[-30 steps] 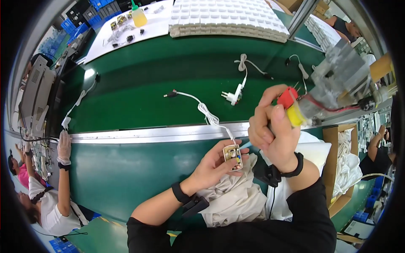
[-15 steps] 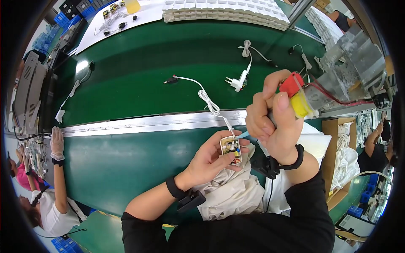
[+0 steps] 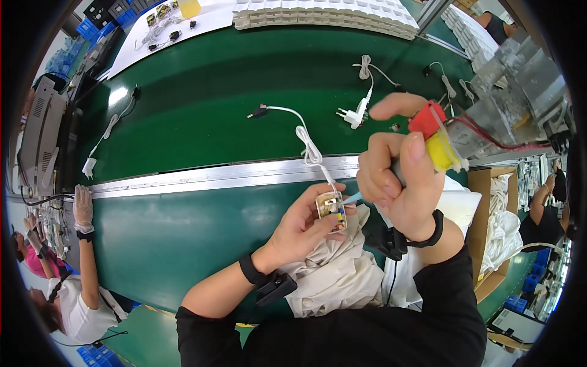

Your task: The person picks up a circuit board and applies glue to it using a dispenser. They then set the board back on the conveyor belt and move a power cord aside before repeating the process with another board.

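My left hand [image 3: 299,220] is closed around a small white open charger housing [image 3: 332,214], its circuit board and coloured components facing up. A white cord [image 3: 310,153] runs from the housing over the metal rail to a dark connector [image 3: 259,112]. In my right hand [image 3: 400,177] is a glue dispenser with a blue tapered nozzle [image 3: 353,199], a red part [image 3: 426,119] and a yellow part [image 3: 439,151]. The nozzle tip meets the housing's upper right edge; exact contact is unclear. The right index finger sticks out to the left, away from the red part.
On the green belt lie a white plug with its cord [image 3: 354,115] and another corded piece [image 3: 90,166]. White trays [image 3: 324,18] line the far side. Cream cloth [image 3: 336,269] lies below my hands, beside a cardboard box [image 3: 483,232]. A co-worker's gloved hand [image 3: 82,208] rests at left.
My right index finger has straightened away from the red part. The left hand and housing have shifted slightly left and up. Corded pieces on the belt have moved a little to the right.
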A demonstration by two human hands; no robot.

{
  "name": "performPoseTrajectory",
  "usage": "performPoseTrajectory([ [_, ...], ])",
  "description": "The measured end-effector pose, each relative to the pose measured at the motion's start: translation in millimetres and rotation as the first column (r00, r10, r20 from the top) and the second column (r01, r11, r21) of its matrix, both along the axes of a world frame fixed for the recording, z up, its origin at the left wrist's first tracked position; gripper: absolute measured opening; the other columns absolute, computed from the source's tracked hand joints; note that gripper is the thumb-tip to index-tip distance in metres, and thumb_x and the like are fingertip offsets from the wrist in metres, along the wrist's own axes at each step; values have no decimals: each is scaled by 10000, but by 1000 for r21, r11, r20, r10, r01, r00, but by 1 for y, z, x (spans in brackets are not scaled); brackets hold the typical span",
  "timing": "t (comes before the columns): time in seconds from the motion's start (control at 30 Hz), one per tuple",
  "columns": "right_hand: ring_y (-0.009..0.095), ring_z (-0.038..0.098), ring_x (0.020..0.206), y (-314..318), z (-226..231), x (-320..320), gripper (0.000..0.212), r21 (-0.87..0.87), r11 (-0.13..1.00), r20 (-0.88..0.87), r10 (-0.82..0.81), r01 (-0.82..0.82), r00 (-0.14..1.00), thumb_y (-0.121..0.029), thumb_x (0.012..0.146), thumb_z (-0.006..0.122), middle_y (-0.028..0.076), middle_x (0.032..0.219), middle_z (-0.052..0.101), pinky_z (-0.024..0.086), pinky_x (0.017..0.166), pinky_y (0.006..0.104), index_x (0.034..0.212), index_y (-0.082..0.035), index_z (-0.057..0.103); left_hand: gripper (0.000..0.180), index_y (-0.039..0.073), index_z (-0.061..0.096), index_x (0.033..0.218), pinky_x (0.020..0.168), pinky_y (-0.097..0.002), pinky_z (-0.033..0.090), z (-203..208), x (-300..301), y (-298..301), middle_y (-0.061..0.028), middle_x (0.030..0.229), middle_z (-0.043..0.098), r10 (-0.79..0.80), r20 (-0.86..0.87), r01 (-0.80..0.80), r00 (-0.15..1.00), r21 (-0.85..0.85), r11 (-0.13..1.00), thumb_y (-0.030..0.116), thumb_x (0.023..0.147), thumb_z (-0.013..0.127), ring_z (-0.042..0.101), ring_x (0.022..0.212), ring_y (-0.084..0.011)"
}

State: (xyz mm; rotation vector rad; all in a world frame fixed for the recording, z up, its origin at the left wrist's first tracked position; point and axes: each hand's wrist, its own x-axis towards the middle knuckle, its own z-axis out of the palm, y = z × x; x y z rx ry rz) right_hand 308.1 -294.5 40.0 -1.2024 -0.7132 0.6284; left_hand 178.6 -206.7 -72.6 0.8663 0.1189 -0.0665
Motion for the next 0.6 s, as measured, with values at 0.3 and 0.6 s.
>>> performPoseTrajectory([
  [0.3,72,255,370,-6,-7,-11,400,3,993,22,120,-120,993,-513,918,444,-18,481,311,215,368,243,974,-139,316,409,82,339,1330,838,-375,554,1,0,13,-128,1241,507,102,-53,-106,993,-74,992,11,932,404,529,1148,-226],
  [0.6,67,262,378,-8,-6,-13,423,-15,993,-41,120,-121,992,-529,909,452,-21,486,308,219,375,244,989,-136,318,412,81,338,1332,831,-367,556,-1,-2,11,-126,1237,511,108,-47,-112,993,-91,990,5,930,394,527,1151,-223],
])
